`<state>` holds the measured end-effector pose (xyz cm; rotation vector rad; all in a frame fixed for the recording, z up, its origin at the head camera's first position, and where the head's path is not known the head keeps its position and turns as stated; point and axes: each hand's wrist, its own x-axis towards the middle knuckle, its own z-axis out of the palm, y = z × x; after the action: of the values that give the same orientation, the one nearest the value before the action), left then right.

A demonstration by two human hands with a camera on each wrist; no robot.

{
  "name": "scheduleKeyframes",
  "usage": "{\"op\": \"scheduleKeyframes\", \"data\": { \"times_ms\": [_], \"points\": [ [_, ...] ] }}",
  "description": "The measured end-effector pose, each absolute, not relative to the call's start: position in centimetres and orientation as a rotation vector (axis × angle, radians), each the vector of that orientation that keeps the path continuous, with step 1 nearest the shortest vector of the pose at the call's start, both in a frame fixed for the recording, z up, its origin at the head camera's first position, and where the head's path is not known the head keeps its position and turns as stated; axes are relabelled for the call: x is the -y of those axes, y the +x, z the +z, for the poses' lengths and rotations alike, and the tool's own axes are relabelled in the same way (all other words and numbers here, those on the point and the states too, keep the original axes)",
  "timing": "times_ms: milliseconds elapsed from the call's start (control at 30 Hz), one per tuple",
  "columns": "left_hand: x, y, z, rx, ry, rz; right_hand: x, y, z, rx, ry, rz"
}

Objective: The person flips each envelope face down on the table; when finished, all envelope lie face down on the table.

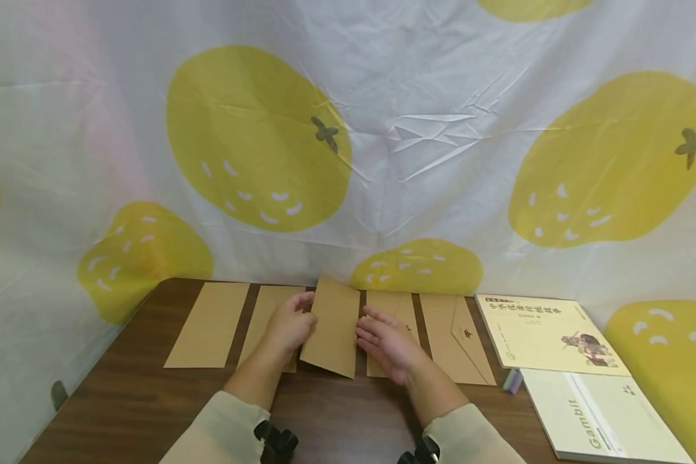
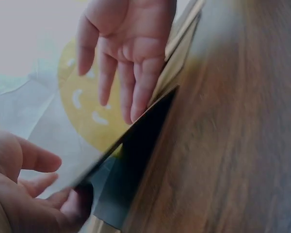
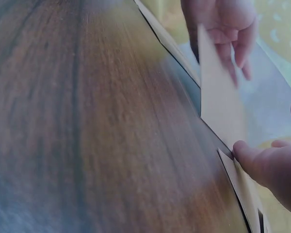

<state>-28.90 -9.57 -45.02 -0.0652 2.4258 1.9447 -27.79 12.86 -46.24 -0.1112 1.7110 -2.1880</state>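
Note:
In the head view a plain brown envelope stands tilted in the middle of a row, its left edge raised off the table. My left hand is at that raised edge; in the left wrist view its fingertips reach under the edge, while the thumb stays apart from the paper. My right hand lies beside the envelope's right edge, palm turned toward it and fingers extended. In the right wrist view its thumb is right at the envelope's lower edge.
Two plain brown envelopes lie to the left. Two more with flaps lie to the right. Beyond them are a cream book, a Gambit notebook and a small purple-green block. A fruit-print curtain backs the brown table.

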Motion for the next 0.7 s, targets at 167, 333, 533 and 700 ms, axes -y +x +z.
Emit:
{"op": "scheduleKeyframes", "data": {
  "times_ms": [167,333,533,700],
  "points": [
    [9.7,-28.8,-45.4,-2.543,-0.033,1.725,-13.0,-28.0,-46.4,-1.704,-0.113,-2.208],
    [9.8,-28.7,-45.4,-2.566,-0.032,1.645,-13.1,-28.2,-46.6,-1.677,-0.104,-2.241],
    [9.6,-28.6,-45.3,-2.589,-0.015,1.608,-13.3,-28.3,-46.7,-1.702,-0.113,-2.236],
    [8.2,-28.5,-45.4,-2.530,0.013,1.757,-13.8,-28.6,-46.1,-1.820,-0.093,-2.271]
  ]
}}
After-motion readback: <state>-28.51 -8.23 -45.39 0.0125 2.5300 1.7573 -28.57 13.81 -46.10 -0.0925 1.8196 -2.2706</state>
